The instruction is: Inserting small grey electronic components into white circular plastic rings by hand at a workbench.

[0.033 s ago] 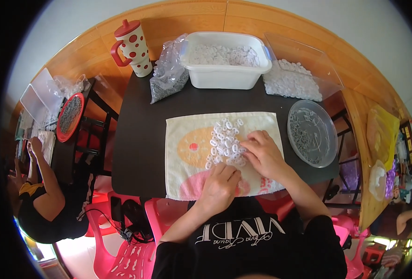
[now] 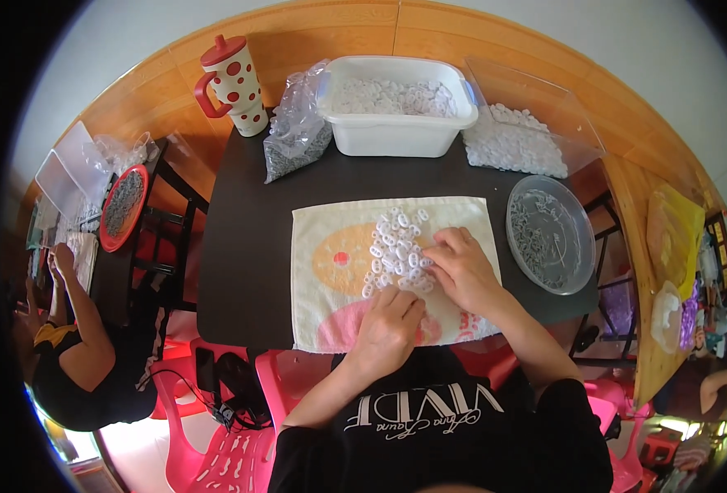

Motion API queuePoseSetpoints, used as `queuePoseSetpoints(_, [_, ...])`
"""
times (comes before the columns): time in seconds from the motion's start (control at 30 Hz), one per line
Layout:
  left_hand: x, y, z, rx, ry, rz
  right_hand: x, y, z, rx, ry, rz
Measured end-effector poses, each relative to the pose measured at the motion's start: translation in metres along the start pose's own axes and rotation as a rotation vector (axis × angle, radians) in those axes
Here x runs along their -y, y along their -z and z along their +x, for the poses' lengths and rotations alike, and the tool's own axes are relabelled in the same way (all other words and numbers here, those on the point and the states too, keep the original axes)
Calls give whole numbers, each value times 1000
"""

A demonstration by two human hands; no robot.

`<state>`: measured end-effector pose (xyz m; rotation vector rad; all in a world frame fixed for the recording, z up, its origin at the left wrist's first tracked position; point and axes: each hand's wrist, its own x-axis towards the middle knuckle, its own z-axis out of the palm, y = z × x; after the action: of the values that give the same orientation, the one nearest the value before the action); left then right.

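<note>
A pile of small white oval plastic pieces with slots (image 2: 392,255) lies spread on a pale towel (image 2: 310,230) with orange and pink patterns. At the pile's near edge rests my left hand (image 2: 388,329), its fingers curled and pressed together; anything in its fingertips is hidden. My right hand (image 2: 464,267) is at the pile's right edge, fingers bent inward with the tips among the white pieces. Whatever it pinches is too small to make out.
Behind the towel stand a white tub (image 2: 396,135) of white pieces, a clear bag (image 2: 298,152) of grey bits and a spotted tumbler (image 2: 240,90). A clear box (image 2: 515,144) of white pieces and a round tray (image 2: 551,238) of grey bits are right. Another person's arm (image 2: 88,329) is left.
</note>
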<state>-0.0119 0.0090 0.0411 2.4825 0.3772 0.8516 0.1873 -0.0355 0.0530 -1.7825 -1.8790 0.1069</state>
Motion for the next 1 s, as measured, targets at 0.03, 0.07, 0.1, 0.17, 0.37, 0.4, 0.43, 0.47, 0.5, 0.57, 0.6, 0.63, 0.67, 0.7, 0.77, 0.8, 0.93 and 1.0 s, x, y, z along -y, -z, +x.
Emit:
queuePoseSetpoints(0.03, [1,0,0,-2,2,3,1,2,2,0,4,1])
queuePoseSetpoints(0.07, [2,-1,-1,-7,5,-11,2,5,3,-8,59,-20])
queuePoseSetpoints(0.1, [2,-1,-1,-13,8,-25,3,7,4,-16,114,-42])
queuePoseSetpoints(0.17, [1,0,-3,-55,29,-73,-2,13,-8,47,6,274])
queuePoseSetpoints(0.37, [-5,1,5,-192,206,-247,6,14,-26,5,-234,743])
queuePoseSetpoints(0.4, [-7,-1,7,-218,286,-284,5,12,-29,-15,-199,744])
queuePoseSetpoints(0.43, [-8,-2,11,-217,286,-280,7,11,-30,-16,-197,748])
queuePoseSetpoints(0.47, [-9,-4,13,-199,358,-391,10,10,-31,-65,-141,759])
queuePoseSetpoints(0.5, [-10,-5,15,-182,431,-502,12,8,-32,-114,-84,770])
queuePoseSetpoints(0.57, [-4,-18,11,-187,470,-637,16,5,-35,-119,-87,805])
queuePoseSetpoints(0.6, [-1,-24,9,-193,508,-776,16,4,-36,-122,-91,837])
queuePoseSetpoints(0.63, [1,-27,8,-188,505,-776,14,3,-38,-128,-92,837])
queuePoseSetpoints(0.67, [2,-28,7,-179,539,-803,10,1,-41,-129,-95,863])
queuePoseSetpoints(0.7, [2,-28,7,-169,574,-831,7,1,-44,-129,-98,890])
queuePoseSetpoints(0.77, [-3,-26,8,-187,591,-778,6,6,-45,-122,-141,834])
queuePoseSetpoints(0.8, [-6,-25,9,-206,602,-729,4,10,-47,-116,-183,771])
queuePoseSetpoints(0.93, [-3,-16,12,-113,321,-239,-13,28,-59,-197,-192,625])
queuePoseSetpoints(1.0, [-3,-19,8,-214,266,-173,-24,52,-64,-281,-159,458])
